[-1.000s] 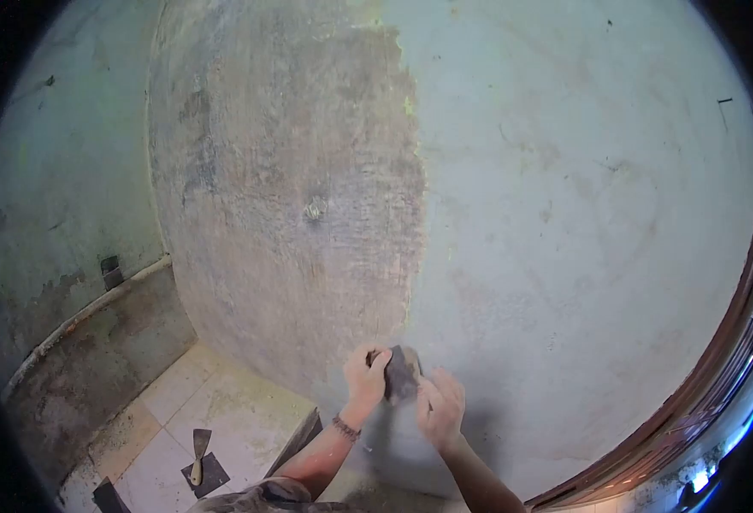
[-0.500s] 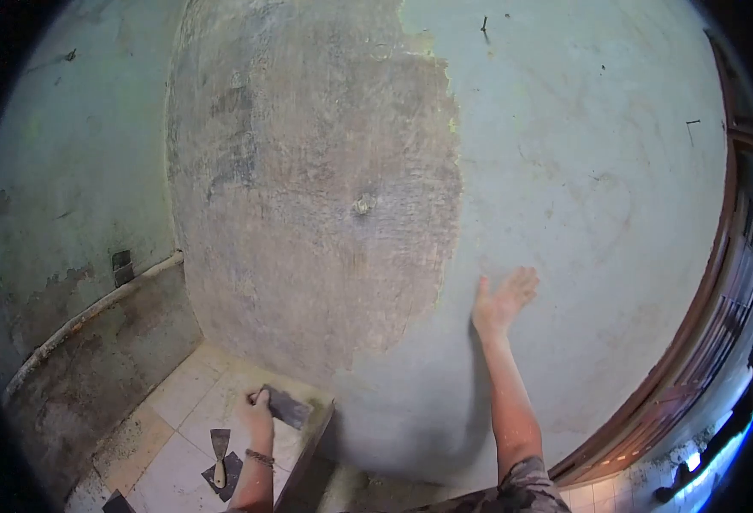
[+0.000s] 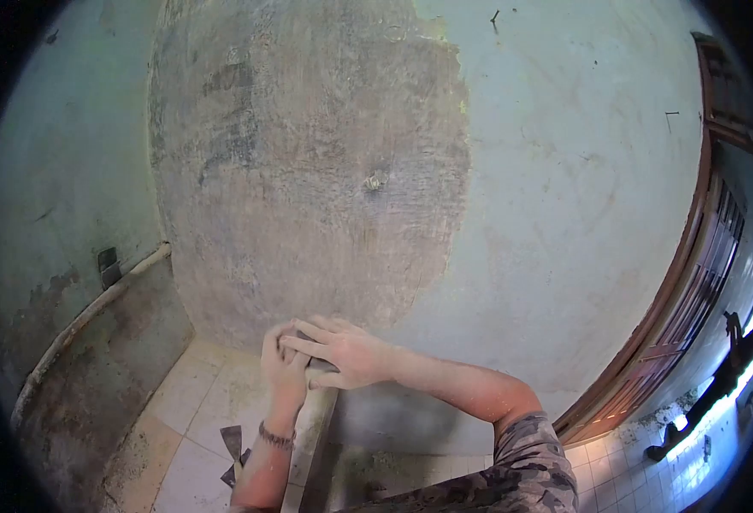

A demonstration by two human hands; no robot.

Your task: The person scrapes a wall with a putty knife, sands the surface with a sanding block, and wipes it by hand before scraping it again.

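Note:
My left hand [image 3: 284, 369], with a beaded bracelet at the wrist, is raised in front of the lower wall and closed on a dark grey piece of sandpaper [image 3: 321, 365]. My right hand [image 3: 352, 352] has come in from the right, its fingers lying over the left fingers and its thumb below, gripping the same sandpaper. Most of the sheet is hidden between the two hands. Behind them, a wall has a rough, scraped grey-brown patch [image 3: 308, 197] beside pale green paint [image 3: 564, 222].
A putty knife [image 3: 232, 440] lies on the tiled ledge [image 3: 175, 462], partly hidden by my left forearm. A low, stained partition [image 3: 111, 342] runs along the left. A brown wooden window frame [image 3: 688, 282] stands at right. Nails [image 3: 671, 114] stick out of the wall.
My right hand has left the green wall and moved down and left to the sandpaper. My left hand has lifted the sandpaper up from above the ledge to meet it.

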